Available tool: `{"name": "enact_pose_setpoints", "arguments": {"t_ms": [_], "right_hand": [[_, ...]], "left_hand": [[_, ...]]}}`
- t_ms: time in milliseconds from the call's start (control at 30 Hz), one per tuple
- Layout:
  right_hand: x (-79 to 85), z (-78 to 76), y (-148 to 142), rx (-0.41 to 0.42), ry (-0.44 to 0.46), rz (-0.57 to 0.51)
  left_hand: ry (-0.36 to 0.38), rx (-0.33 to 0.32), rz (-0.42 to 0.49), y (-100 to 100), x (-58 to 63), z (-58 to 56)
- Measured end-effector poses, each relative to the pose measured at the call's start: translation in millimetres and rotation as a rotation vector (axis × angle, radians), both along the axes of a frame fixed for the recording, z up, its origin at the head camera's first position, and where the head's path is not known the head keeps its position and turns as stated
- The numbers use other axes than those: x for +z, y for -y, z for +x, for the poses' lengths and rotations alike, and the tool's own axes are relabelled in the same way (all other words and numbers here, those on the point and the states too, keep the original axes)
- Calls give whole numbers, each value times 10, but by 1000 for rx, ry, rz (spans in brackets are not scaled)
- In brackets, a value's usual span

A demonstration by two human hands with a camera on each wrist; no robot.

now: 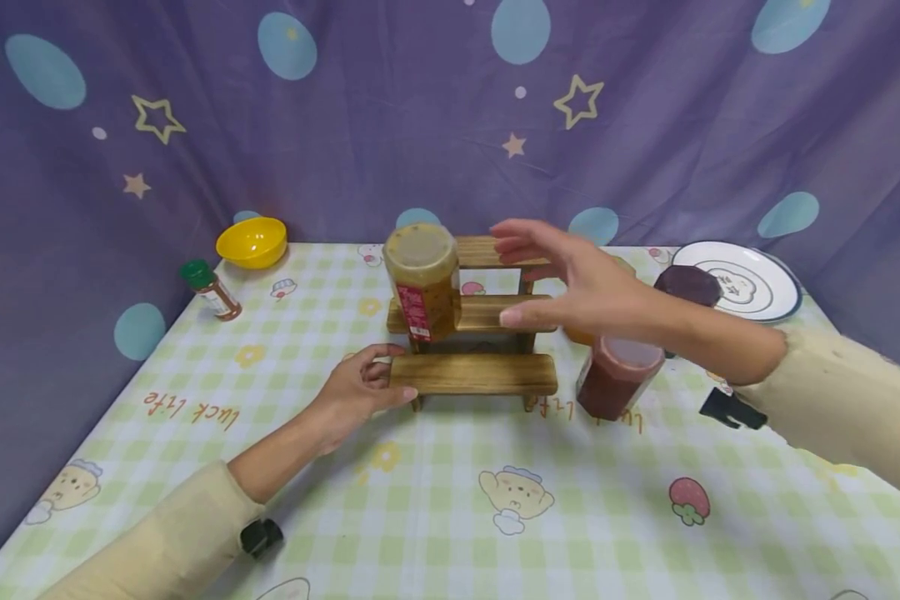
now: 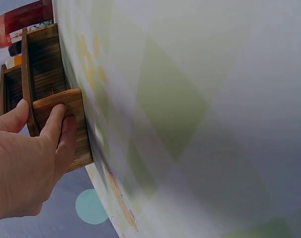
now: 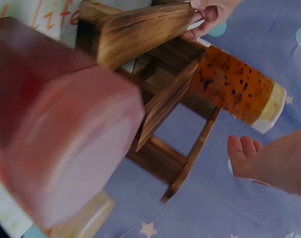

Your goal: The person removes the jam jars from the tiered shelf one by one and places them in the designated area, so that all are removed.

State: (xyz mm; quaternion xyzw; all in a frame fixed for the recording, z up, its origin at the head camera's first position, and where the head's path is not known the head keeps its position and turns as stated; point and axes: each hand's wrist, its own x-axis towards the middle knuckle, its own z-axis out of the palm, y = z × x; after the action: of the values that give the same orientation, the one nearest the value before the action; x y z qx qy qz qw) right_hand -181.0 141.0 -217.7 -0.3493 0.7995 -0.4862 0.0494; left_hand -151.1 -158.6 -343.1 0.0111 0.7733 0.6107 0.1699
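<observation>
A small wooden three-step rack (image 1: 472, 374) stands on the table. At the left end of its lowest step, my left hand (image 1: 356, 392) grips the board between thumb and fingers, also plain in the left wrist view. A jar of amber, dark-specked contents with a pale lid (image 1: 427, 292) is upright on the left part of the middle step. My right hand (image 1: 577, 279) hovers right of that jar, fingers loosely extended and holding nothing. Below the right forearm a jar with dark red contents (image 1: 617, 379) is on the table. A yellow-orange jar (image 1: 579, 335) is mostly hidden behind the right hand.
At the right rear, a white plate (image 1: 776, 292) lies behind a dark purple item (image 1: 687, 286) partly covered by my forearm. Back left are a yellow bowl (image 1: 252, 243) and a green-capped seasoning bottle (image 1: 212, 292). A purple curtain (image 1: 345, 150) hangs behind the checked tablecloth (image 1: 435, 517).
</observation>
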Motion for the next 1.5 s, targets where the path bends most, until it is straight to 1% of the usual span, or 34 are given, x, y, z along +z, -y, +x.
{"name": "enact_pose_setpoints", "arguments": {"t_ms": [167, 267, 467, 633, 733, 833, 900, 1067, 1333, 1500], "right_hand": [[-12, -57, 231, 38, -10, 0], [-17, -101, 359, 37, -12, -9], [-22, -203, 543, -8, 15, 15], [-9, -287, 666, 17, 54, 18], [-5, -319, 723, 31, 79, 45], [-2, -339, 752, 37, 102, 43], [-2, -352, 765, 47, 119, 22], [7, -373, 770, 75, 114, -11], [12, -381, 761, 37, 79, 3], [4, -370, 749, 26, 72, -42]], "left_hand": [[-1, -1, -6, 5, -12, -2], [-3, 2, -15, 5, -15, -5], [-11, -5, -24, 7, -6, -3], [-15, -16, -7, 14, 0, -3], [-11, -17, -11, 16, -3, -2], [-7, -17, -19, 18, -6, 1], [-6, -18, -17, 18, -6, -1], [-11, -19, -13, 19, -1, -7], [-3, -12, -29, 20, 1, -10], [-5, -7, -27, 14, -6, -2]]}}
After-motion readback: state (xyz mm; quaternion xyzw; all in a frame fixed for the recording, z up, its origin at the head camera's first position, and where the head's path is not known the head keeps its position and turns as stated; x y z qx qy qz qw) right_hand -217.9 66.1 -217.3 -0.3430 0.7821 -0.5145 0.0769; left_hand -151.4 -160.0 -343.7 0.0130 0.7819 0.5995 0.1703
